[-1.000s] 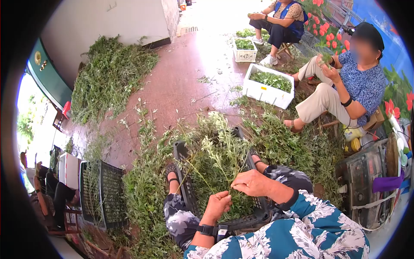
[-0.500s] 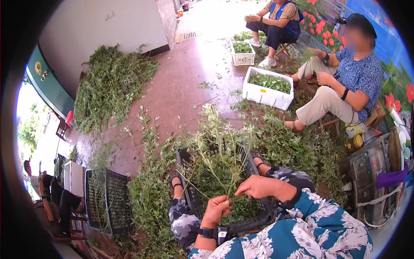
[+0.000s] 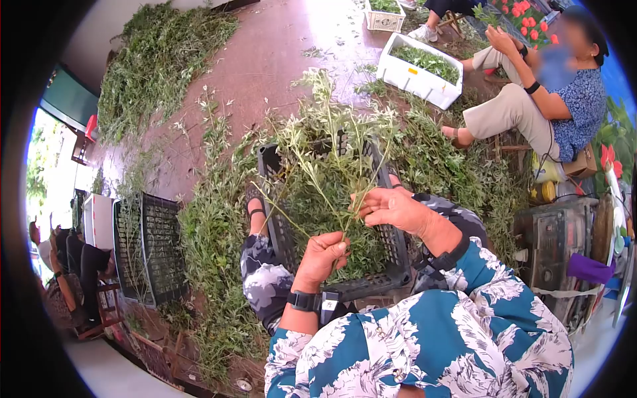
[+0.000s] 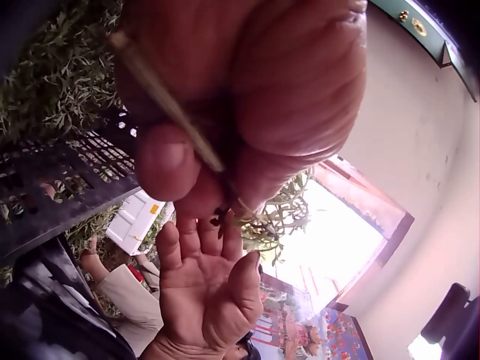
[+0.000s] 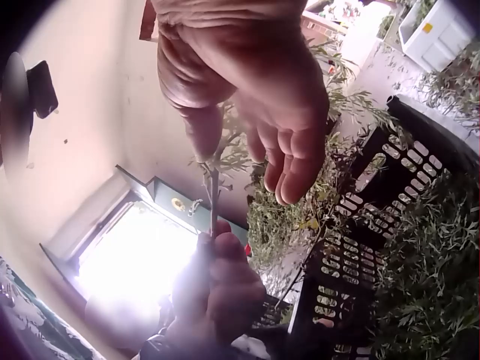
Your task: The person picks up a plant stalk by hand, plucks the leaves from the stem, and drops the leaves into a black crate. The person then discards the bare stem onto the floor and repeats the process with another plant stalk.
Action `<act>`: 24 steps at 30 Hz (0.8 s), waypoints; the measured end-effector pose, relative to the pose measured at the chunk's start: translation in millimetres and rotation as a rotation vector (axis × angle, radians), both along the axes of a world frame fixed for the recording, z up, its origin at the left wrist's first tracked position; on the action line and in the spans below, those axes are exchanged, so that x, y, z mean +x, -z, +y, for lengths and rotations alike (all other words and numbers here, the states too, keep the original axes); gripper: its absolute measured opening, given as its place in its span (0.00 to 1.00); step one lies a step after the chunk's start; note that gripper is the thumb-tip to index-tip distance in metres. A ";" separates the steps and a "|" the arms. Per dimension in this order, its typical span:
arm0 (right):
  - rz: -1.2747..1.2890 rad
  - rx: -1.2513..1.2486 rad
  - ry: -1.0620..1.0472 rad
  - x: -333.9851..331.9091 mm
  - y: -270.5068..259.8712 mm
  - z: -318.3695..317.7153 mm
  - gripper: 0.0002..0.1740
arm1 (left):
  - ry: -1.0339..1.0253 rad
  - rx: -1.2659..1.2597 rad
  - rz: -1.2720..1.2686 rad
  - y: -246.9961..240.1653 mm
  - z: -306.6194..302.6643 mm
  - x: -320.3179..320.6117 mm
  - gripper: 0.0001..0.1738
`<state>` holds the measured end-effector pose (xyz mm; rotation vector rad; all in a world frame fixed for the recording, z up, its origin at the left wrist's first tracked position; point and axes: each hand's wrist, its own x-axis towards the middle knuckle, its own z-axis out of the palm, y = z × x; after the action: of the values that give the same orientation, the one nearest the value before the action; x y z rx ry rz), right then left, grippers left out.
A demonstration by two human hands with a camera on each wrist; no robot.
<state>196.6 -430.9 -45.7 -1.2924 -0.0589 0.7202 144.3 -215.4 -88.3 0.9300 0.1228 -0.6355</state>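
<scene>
In the head view my left hand [image 3: 322, 257] pinches the lower end of a leafy green stalk [image 3: 312, 171] between thumb and fingers. A bare length of its stem [image 4: 169, 103] sticks out past those fingers in the left wrist view. My right hand [image 3: 398, 211] is by the stalk a little higher up, palm towards it. Its fingers [image 4: 191, 234] are spread and mostly straight, with the thumb apart from them. The stalk's upper leaves fan out over a black plastic crate [image 3: 397, 255] between my legs, which holds loose green leaves [image 5: 427, 262].
Cut plants [image 3: 219, 259] lie thick on the floor around the crate. Another black crate [image 3: 151, 249] stands at left, a plant heap [image 3: 156, 63] by the wall. A seated person [image 3: 564, 99] works beside a white box [image 3: 418, 83] of leaves.
The right hand's fingers have gone from pinching near the left hand to spread, higher on the stalk. The left hand keeps its pinch. The head view has tilted down.
</scene>
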 end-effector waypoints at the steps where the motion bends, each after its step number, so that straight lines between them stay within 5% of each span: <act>1: 0.014 0.054 -0.031 -0.9 0.9 2.9 0.28 | 0.012 -0.004 0.005 1.2 0.6 -0.3 0.10; 9: 0.073 0.206 0.074 -7.6 -6.7 18.9 0.32 | 0.050 -0.059 0.010 3.9 -0.4 1.0 0.14; 14: 0.146 0.223 0.145 -13.3 -0.5 28.6 0.17 | 0.058 -0.077 0.011 -3.7 -3.6 1.9 0.14; 17: 0.096 0.146 0.146 -13.2 4.9 27.8 0.16 | 0.141 0.000 -0.094 3.7 -0.9 4.6 0.15; 24: 0.011 0.032 0.173 -16.4 8.3 32.6 0.13 | -0.453 -0.257 -0.066 16.7 -0.9 11.2 0.48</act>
<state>180.1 -398.4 -54.0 -1.2454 0.0502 0.5758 155.5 -216.3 -105.1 0.6434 0.1817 -0.1940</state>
